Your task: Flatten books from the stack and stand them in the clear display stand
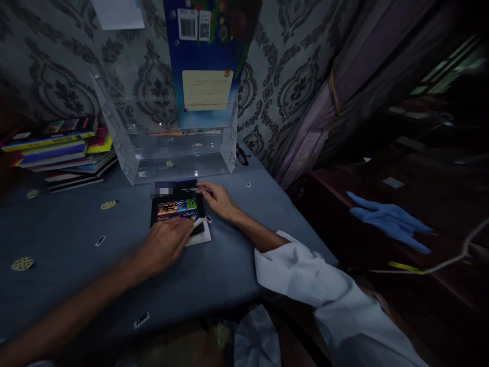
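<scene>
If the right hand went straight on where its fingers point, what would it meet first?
Likely the black book: the right hand sits at its upper right edge, though contact is unclear.

Wall (57, 61): you face dark medallion patterning, upper left to centre | Curtain (309, 132): purplish, gathered, right of your upper centre | Table (126, 214): blue-grey surface, your left and centre | Reddish-brown furniture (324, 191): your right | Light: dim, your right edge nearly black

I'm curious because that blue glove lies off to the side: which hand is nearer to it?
The right hand. It is at the right edge of the black booklet, left of the blue glove. The left hand is farther left, at the booklet's near edge.
</scene>
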`<state>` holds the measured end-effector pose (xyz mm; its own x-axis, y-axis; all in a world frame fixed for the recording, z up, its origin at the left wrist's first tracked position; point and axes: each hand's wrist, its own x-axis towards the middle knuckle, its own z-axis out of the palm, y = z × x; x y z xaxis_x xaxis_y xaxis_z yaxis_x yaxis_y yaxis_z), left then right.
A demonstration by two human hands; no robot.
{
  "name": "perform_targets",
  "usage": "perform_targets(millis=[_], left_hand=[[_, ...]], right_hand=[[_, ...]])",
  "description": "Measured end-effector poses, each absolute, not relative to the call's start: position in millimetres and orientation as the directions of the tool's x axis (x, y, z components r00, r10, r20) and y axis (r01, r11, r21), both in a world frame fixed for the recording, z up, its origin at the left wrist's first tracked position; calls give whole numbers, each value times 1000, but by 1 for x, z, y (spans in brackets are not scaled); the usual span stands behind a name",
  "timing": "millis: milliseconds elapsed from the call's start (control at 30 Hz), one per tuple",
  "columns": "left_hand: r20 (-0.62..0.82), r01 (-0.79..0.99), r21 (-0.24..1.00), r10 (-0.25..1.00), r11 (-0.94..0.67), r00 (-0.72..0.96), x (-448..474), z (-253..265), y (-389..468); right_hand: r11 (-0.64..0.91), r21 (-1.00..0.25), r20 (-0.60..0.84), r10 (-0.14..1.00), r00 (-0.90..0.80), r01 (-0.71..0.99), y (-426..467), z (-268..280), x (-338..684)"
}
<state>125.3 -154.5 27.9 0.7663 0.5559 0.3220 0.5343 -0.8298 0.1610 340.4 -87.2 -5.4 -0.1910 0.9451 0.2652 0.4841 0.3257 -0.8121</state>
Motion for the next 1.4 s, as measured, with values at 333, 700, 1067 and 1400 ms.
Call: perform_targets(millis=[333,700,1067,1400], left_hand=[[243,499,-57,473,-865,847,123,16,-162],[215,437,-133,404,-890,889,42,21,-170],[86,669,-44,664,-742,743,108,51,-154],[95,680,-198,677,-705,730,147,35,-138]], right_hand=[[382,-734,297,924,-241,561,-76,-15,341],[370,-675,299,928,-222,638,-85,-9,346],[291,-738,288,952,-106,609,-117,-5,354],[287,-804,275,956,-103,521,-119,0,353]])
